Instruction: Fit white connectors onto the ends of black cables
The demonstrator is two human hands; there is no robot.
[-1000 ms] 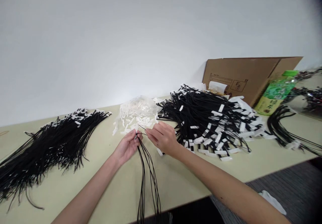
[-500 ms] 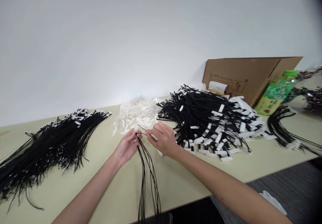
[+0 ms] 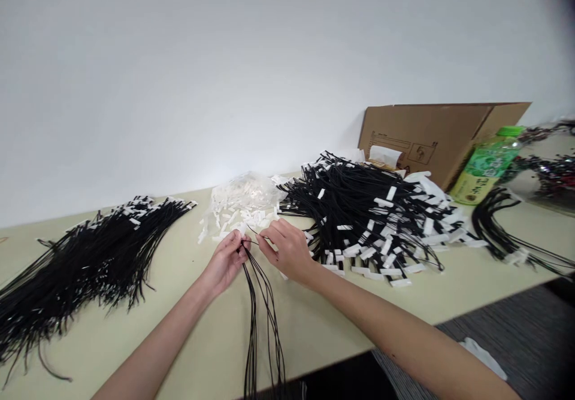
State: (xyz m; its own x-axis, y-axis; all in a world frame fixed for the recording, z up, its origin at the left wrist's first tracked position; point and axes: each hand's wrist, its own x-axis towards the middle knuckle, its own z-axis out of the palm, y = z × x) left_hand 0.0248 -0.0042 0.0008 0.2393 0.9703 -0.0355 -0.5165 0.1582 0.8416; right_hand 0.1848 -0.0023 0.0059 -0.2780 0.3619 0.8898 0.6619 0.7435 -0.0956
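Note:
My left hand (image 3: 227,262) pinches the upper end of several thin black cords (image 3: 252,322), which hang down past the table's front edge. A small white piece shows at its fingertips. Just to the right, my right hand (image 3: 287,250) is closed on one thin black cord that runs across to the left hand. Behind both hands lies a clear plastic bag (image 3: 247,191) with small white pieces (image 3: 233,217) in and in front of it.
A pile of black cords (image 3: 90,262) covers the table's left side. Right of the hands is a larger pile with white tags (image 3: 350,202). Farther right are a cardboard box (image 3: 431,136), a green-capped bottle (image 3: 487,166) and another cord bundle (image 3: 489,226).
The view has shifted slightly, so the things on the table appear a little farther left. Both hands keep their hold on the cords, with only a slight change in the right fingers.

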